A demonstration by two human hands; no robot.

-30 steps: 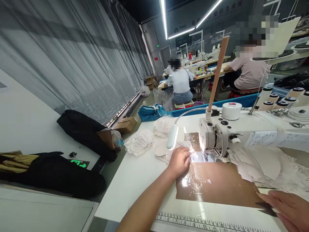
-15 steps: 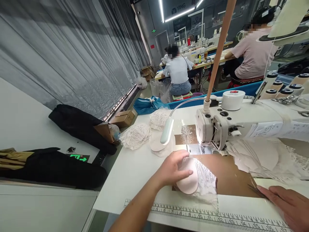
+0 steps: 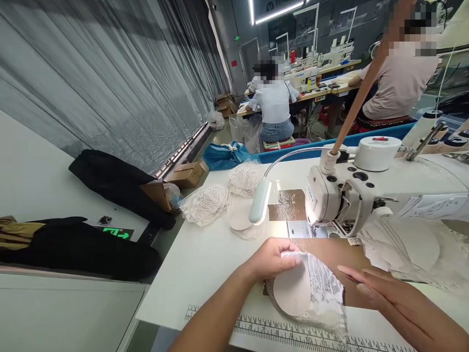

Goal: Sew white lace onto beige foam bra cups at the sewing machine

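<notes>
My left hand (image 3: 276,258) pinches the top edge of a lace piece (image 3: 326,283) with a smooth, pale pink round cup pad (image 3: 293,292) on it. The piece hangs over the table just in front of the sewing machine's (image 3: 331,200) needle area. To the right of the lace, my right hand (image 3: 381,293) is closed around slim, dark, pointed tweezers (image 3: 350,277). Their tips point at the lace edge without touching it, and the fingers partly hide them.
Stacked lace pieces (image 3: 207,204) and a loose pad (image 3: 242,215) lie on the white table (image 3: 176,278) at left. A lamp (image 3: 260,200) leans over them. More pale fabric (image 3: 414,244) lies under the machine arm. A ruler strip (image 3: 256,328) runs along the front edge. Co-workers sit beyond.
My right hand has moved left and inward with the tweezers, towards the lace. My left hand has shifted slightly down and right and now pinches the piece's top edge. The view has turned slightly.
</notes>
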